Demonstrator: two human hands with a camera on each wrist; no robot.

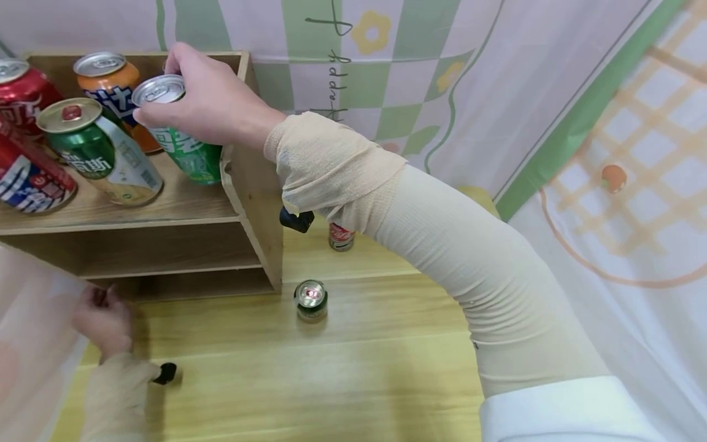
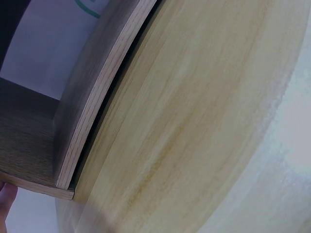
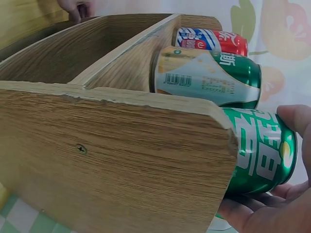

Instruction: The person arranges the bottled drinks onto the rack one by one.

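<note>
My right hand (image 1: pixel 212 101) grips a green soda can (image 1: pixel 190 153) near its top, thumb on one side and fingers on the other. The can stands at the right end of the top board of a wooden shelf (image 1: pixel 259 202), beside its side panel. In the right wrist view the green can (image 3: pixel 262 150) shows white lettering, partly behind that panel. Next to it is a green-and-white can (image 1: pixel 105 156) with a gold lid. My left hand (image 1: pixel 107 319) holds the shelf's lower left edge; in the left wrist view only a fingertip (image 2: pixel 7 196) shows against the board.
An orange can (image 1: pixel 110 80) and red cans (image 1: pixel 27 98) fill the left of the top board. On the wooden table (image 1: pixel 232 380), a small green can (image 1: pixel 311 301) and a red can (image 1: pixel 341 238) stand right of the shelf. A patterned curtain (image 1: pixel 397 73) hangs behind.
</note>
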